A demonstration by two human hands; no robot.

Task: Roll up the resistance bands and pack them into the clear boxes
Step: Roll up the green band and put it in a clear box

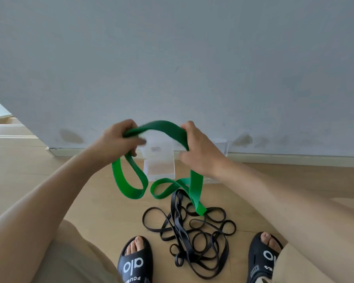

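bands [192, 237] between slides [135, 262], box [159, 162] behind

Matt rubbery green band [195, 188]; smooth wood-look floor [90, 190]; clear glossy plastic boxes [159, 166].

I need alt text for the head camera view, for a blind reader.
Both hands, left and right, hold a green resistance band above a wooden floor. Tangled black bands lie between two sandalled feet; a clear box stands by the wall.

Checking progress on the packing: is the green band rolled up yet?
Not rolled. The green band arches between the left hand and right hand, its loose loops hanging toward the floor.
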